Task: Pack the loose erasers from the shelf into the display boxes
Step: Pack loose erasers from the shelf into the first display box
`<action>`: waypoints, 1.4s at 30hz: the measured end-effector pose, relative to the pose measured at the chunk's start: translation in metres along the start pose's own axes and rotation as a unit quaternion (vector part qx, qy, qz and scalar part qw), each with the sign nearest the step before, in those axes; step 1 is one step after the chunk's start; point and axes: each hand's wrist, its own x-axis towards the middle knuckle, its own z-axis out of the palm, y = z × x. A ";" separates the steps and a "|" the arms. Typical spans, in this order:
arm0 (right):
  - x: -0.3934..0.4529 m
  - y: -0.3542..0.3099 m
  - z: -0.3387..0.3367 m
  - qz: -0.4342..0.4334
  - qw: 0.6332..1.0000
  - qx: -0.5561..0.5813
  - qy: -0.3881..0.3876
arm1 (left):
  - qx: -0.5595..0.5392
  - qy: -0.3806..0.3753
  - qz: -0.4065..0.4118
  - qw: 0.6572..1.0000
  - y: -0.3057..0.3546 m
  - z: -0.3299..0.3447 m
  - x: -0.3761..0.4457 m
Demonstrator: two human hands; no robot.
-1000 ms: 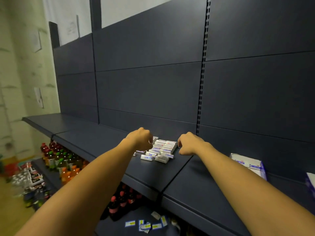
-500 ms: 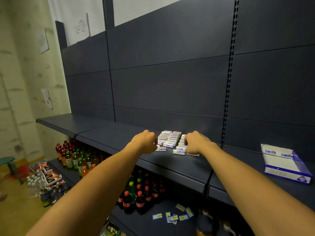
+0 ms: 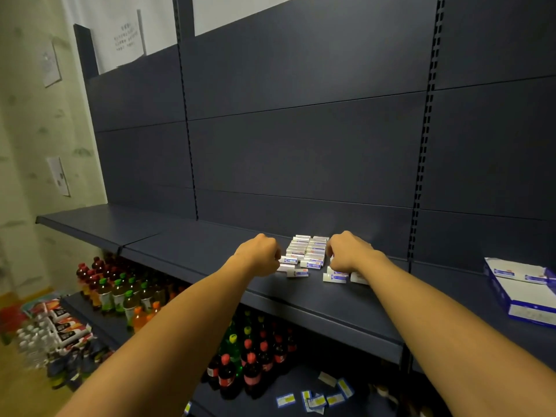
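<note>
Head view: small white paper-sleeved erasers are being flanked on the dark metal shelf by 2 curled hands, left hand and right hand; grips cannot be told. An open blue-and-white cardboard display box is lying well apart, rightward.

Small white erasers with blue labels, lying flat in two neat rows mid-shelf, a few scattered in front; blue-and-white display box open, far right.
</note>
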 end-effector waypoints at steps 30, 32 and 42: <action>0.085 -0.033 0.020 0.078 0.996 0.016 -0.036 | -0.085 -0.140 0.207 0.964 -0.052 0.042 0.114; 0.084 -0.035 0.022 0.083 0.996 0.019 -0.037 | -0.091 -0.149 0.217 0.960 -0.052 0.045 0.114; 0.073 -0.042 0.023 0.091 0.995 0.010 -0.043 | -0.069 -0.114 0.242 0.961 -0.061 0.045 0.112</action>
